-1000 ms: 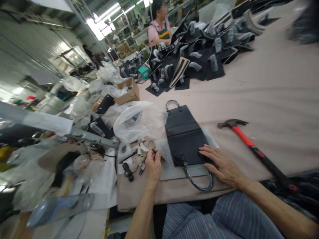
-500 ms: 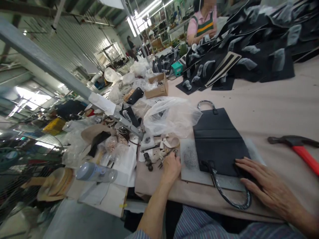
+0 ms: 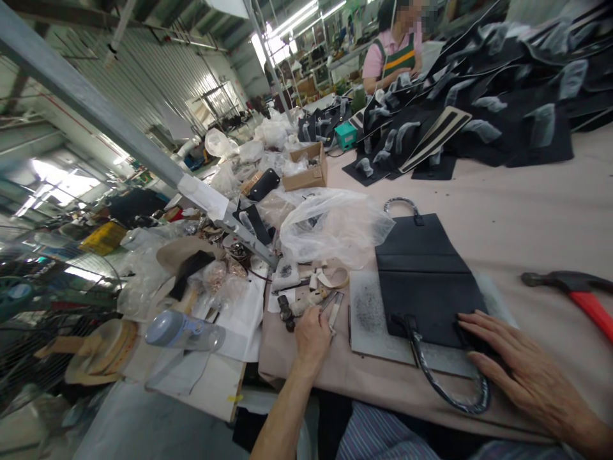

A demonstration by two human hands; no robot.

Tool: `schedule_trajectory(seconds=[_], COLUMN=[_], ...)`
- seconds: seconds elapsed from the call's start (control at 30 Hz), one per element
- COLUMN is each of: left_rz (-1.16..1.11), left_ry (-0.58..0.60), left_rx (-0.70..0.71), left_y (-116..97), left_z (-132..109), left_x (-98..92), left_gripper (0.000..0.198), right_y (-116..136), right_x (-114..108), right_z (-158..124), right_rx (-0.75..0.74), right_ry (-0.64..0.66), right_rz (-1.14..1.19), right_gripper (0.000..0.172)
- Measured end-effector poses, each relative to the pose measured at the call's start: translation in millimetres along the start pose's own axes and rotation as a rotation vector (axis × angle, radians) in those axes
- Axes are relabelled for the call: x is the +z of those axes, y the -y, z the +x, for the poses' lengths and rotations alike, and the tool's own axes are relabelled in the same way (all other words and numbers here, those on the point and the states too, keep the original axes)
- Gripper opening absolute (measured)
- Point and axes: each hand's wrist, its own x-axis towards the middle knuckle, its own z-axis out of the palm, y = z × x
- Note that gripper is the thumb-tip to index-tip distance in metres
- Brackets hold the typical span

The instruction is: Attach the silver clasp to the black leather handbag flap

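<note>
My left hand point(image 3: 313, 333) is at the small tools near the table's front edge, its fingers curled downward. Slim metal tools point(image 3: 335, 309) lie right at its fingertips; what the fingers hold, if anything, is hidden. Flat on the lower right corner of a black bag panel point(image 3: 428, 278) rests my right hand point(image 3: 520, 367), fingers stretched out. This panel is folded open on a grey, worn board point(image 3: 368, 313). A plastic-wrapped handle point(image 3: 445, 390) loops from its near edge, and another wrapped handle point(image 3: 401, 200) stands at its far edge.
To the right lies a hammer point(image 3: 575, 281) with a red grip. Beyond the panel are a clear plastic bag point(image 3: 335, 227), a cardboard box point(image 3: 309, 176) and a pile of black panels point(image 3: 507, 115). A co-worker point(image 3: 393, 51) sits behind; a bottle point(image 3: 182, 331) lies left.
My left hand has drawn back a little to the left and nearer me, uncovering more of the metal tools. My right hand stays on the panel. The view has shifted slightly.
</note>
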Motion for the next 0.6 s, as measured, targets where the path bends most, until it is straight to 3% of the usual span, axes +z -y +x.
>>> schedule_trajectory(seconds=[0.13, 0.27, 0.47, 0.6], left_rz=[0.207, 0.274, 0.219, 0.267], left_ry=[-0.101, -0.054, -0.023, -0.18], left_rx=[0.008, 0.061, 0.116, 0.05], left_y=[23.6, 33.5, 39.8, 51.3], left_z=[9.5, 19.9, 34.7, 57.8], left_x=[-10.4, -13.5, -24.4, -40.4], left_gripper=[0.024, 0.033, 0.019, 0.021], right_y=[-0.6, -0.1, -7.1, -15.5], right_x=[-0.8, -0.9, 5.5, 14.2], right_z=[0.7, 1.9, -3.3, -8.2], right_rx=[-0.007, -0.018, 0.002, 0.025], right_ry=[0.007, 0.004, 0.008, 0.01], right_rz=[-0.008, -0.014, 0.01, 0.042], right_gripper=[0.046, 0.045, 0.046, 0.048])
